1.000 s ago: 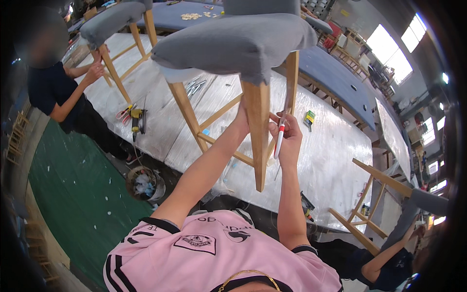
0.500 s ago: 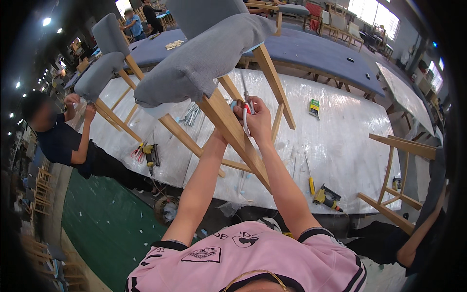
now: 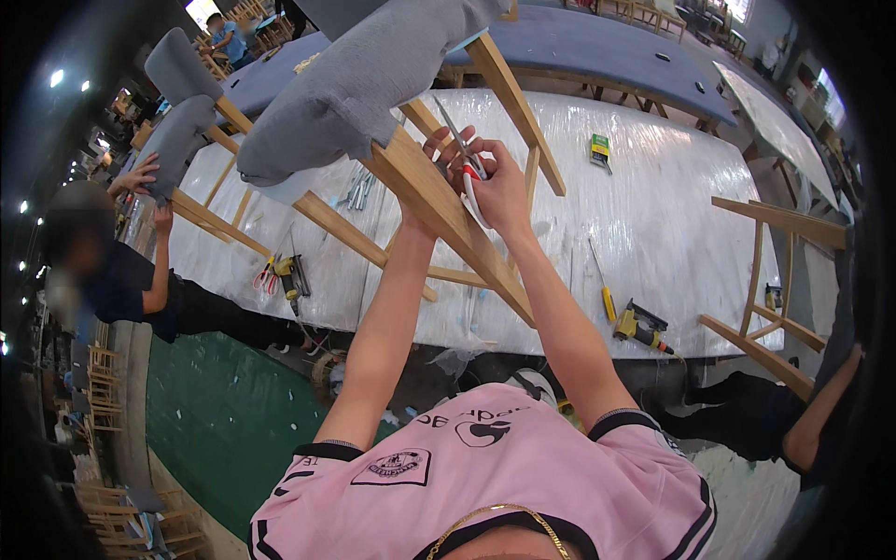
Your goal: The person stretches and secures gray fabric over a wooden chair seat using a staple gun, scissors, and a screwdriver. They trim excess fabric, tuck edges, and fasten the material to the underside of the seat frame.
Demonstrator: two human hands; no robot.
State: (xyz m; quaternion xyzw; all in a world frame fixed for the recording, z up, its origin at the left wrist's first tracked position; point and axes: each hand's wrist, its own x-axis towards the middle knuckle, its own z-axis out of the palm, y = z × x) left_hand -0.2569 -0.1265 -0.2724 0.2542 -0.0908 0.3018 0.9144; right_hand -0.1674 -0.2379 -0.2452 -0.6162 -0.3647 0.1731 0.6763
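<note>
My right hand (image 3: pixel 497 185) is closed around a pair of scissors (image 3: pixel 472 177) with red and white handles. Their blades point up and away, past the chair's front leg. My left hand (image 3: pixel 439 157) is beside the blades, partly behind that wooden leg (image 3: pixel 439 224); its fingers look curled, and what they hold, if anything, is hidden. The grey upholstered chair (image 3: pixel 327 103) is tilted above the table, its padded seat to the upper left of my hands. Fabric bunches at the seat corner by the leg.
A plastic-covered table (image 3: pixel 644 243) carries a yellow staple gun (image 3: pixel 641 329), a screwdriver (image 3: pixel 607 297), a green-yellow box (image 3: pixel 599 147) and metal bolts (image 3: pixel 359 189). On the left, a co-worker (image 3: pixel 140 280) handles another grey chair (image 3: pixel 182 131). A wooden chair frame (image 3: pixel 775 224) stands right.
My view has shifted, and the chair sits higher in it. The scissors' blades now show more plainly beside my left fingers. The co-worker's hands have moved onto the other chair's seat.
</note>
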